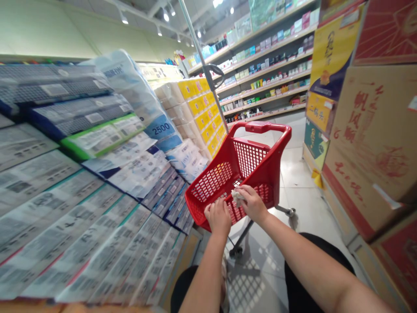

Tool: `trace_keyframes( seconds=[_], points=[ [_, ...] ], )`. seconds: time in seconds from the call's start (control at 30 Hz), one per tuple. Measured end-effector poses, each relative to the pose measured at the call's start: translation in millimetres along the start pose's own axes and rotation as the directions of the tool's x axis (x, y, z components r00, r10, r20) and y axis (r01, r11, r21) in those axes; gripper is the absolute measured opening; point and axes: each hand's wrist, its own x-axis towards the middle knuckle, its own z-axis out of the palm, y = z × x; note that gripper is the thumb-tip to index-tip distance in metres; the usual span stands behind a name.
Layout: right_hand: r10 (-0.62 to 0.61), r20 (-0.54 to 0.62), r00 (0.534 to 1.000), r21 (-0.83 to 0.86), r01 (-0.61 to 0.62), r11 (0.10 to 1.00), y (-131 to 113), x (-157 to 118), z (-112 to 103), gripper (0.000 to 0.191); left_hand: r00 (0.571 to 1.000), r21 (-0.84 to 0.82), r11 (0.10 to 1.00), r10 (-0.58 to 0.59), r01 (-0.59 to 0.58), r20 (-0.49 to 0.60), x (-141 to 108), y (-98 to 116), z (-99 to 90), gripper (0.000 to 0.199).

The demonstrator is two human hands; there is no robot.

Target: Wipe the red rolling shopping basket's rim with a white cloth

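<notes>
A red plastic shopping cart (275, 169) stands right in front of me, its push handle on the far side. My left hand (219, 216) is closed over the cart's near rim, fingers curled around it. Pinched in my right hand (250, 204) is a crumpled whitish cloth or tissue (238, 197), pressed at the same rim a little to the right. Through the basket's grid walls I see no goods in the part that shows. My hands hide some of the near wall.
Packs of paper goods (97, 234) are stacked along the left, with yellow-printed tissue bundles (202, 108) behind. Cardboard cartons (374, 143) line the right side. Shelves of small boxes and bottles (263, 65) stand at the back. A metal pole (202, 56) rises beyond the cart, over the tiled floor (293, 174).
</notes>
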Motion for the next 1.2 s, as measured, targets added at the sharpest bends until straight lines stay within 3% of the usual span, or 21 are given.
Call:
trace_keyframes(
  seconds=[0.13,0.3,0.5,0.63,0.77,0.9,1.07,1.2],
  points=[
    [0.042,-0.094,0.995,-0.038,-0.046,0.998,7,-1,-2,0.042,1.000,0.007,1.000,-0.011,0.011,0.016,1,0,-2.0,0.023],
    [0.051,-0.065,0.997,-0.047,-0.054,0.997,15,-4,-12,0.037,0.998,0.013,0.999,-0.033,0.033,0.060,4,3,-4.4,0.022],
    [0.047,-0.226,0.973,-0.127,-0.077,0.989,23,-2,-33,0.032,0.994,-0.024,0.997,-0.065,0.067,0.083,2,7,-5.2,0.021],
    [0.027,-0.097,0.995,-0.178,-0.044,0.983,32,-5,-29,0.027,0.986,-0.034,0.994,-0.101,0.106,0.136,-3,12,-9.2,0.020],
    [0.003,-0.200,0.980,-0.192,-0.043,0.981,35,-9,-23,0.036,0.983,-0.045,0.992,-0.108,0.116,0.147,-5,12,-9.1,0.019],
    [0.004,-0.140,0.990,-0.167,-0.028,0.986,32,-10,-22,0.039,0.984,-0.047,0.992,-0.107,0.115,0.142,-8,11,-8.0,0.020],
    [0.013,-0.191,0.982,-0.158,-0.044,0.986,25,-3,-22,0.043,0.985,-0.045,0.993,-0.099,0.107,0.142,-10,12,-7.6,0.021],
    [-0.028,-0.154,0.988,-0.159,0.004,0.987,18,3,-26,0.043,0.986,-0.052,0.993,-0.094,0.102,0.137,-10,12,-7.1,0.020]
  ],
)
